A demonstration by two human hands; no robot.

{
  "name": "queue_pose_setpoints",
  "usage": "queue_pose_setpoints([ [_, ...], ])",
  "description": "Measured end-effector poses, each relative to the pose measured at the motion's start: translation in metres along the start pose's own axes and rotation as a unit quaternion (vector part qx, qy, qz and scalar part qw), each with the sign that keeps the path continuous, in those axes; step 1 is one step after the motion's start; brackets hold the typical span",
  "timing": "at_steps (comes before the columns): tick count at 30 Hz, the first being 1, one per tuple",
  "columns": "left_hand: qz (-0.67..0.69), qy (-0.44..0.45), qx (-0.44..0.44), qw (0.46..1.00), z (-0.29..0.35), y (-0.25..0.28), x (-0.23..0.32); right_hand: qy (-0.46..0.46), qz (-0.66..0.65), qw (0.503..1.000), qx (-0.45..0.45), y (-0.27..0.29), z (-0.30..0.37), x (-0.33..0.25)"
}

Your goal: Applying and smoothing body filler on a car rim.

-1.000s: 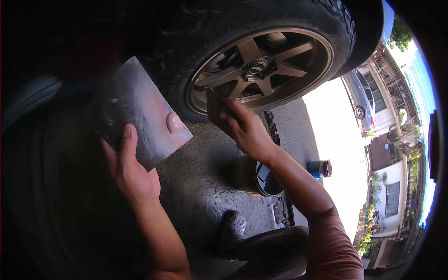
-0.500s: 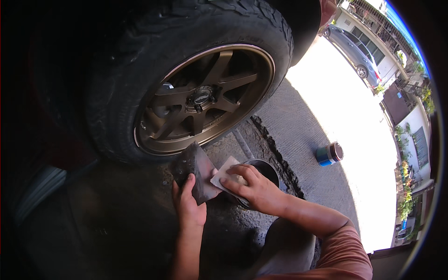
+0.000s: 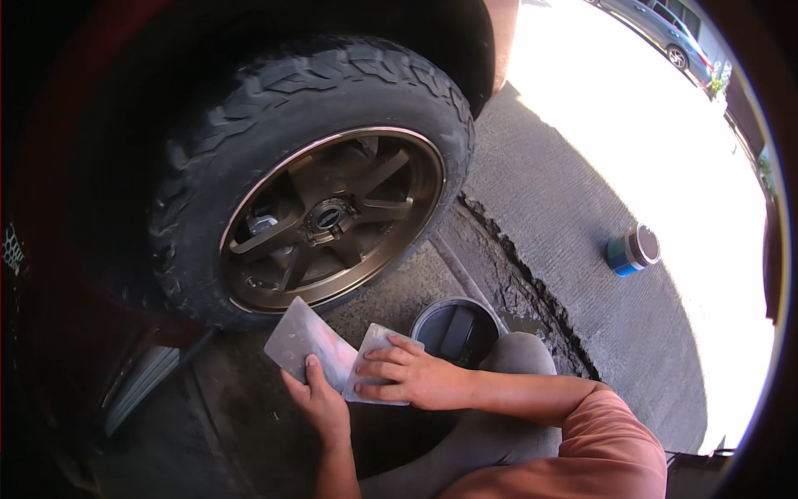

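My left hand (image 3: pixel 320 399) grips a flat grey board (image 3: pixel 298 333) by its lower edge, thumb on top. A pinkish-white, putty-like smear (image 3: pixel 334 345) covers the board's right part. Over that side, my right hand (image 3: pixel 428 378) holds a thin, pale grey rectangular spreader (image 3: pixel 374 343), fingers spread across its face. The spreader's left edge meets or overlaps the board; exact contact cannot be made out. Just beyond both hands stands a vehicle wheel with a bronze rim (image 3: pixel 332 218) and a chunky black tyre (image 3: pixel 274 108).
A round dark tub (image 3: pixel 426 320) with a black object (image 3: pixel 457 331) in it stands beside my bent knee (image 3: pixel 524 353). Farther right is a blue can (image 3: pixel 632 251) on the concrete. A rough broken edge (image 3: pixel 532 291) crosses the ground. A grey car (image 3: pixel 665 37) is parked far off.
The board has tilted so its broad face shows more, and the spreader has turned flatter under my right fingers. The view has shifted, revealing the tub and my knee.
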State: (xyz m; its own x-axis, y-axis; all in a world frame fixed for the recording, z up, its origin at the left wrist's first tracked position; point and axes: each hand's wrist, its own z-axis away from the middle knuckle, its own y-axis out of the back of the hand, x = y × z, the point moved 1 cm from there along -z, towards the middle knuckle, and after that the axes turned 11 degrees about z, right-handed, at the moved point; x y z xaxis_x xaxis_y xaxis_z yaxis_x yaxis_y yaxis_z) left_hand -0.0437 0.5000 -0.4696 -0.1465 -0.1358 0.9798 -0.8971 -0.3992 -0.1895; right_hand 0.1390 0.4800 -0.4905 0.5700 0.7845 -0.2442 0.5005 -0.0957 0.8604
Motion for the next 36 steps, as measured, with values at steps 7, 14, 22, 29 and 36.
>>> queue_pose_setpoints([
  [7, 0.054, 0.026, -0.011, 0.998, 0.018, -0.037, -0.002, -0.046, -0.140, 0.984, 0.097, 0.040, 0.033, 0.027],
  [14, 0.191, 0.192, 0.005, 0.963, 0.043, -0.054, -0.009, -0.065, -0.122, 0.985, 0.106, 0.019, 0.068, 0.055],
  [22, 0.064, -0.116, -0.002, 0.991, 0.041, -0.105, 0.021, -0.157, 0.072, 0.979, 0.106, 0.082, 0.082, 0.080],
  [29, 0.017, -0.171, -0.036, 0.985, 0.053, -0.134, 0.025, -0.125, 0.086, 0.977, 0.149, 0.101, 0.072, 0.085],
  [36, 0.006, -0.281, -0.028, 0.959, 0.003, -0.151, 0.073, -0.132, -0.108, 0.979, 0.112, 0.070, 0.070, 0.087],
])
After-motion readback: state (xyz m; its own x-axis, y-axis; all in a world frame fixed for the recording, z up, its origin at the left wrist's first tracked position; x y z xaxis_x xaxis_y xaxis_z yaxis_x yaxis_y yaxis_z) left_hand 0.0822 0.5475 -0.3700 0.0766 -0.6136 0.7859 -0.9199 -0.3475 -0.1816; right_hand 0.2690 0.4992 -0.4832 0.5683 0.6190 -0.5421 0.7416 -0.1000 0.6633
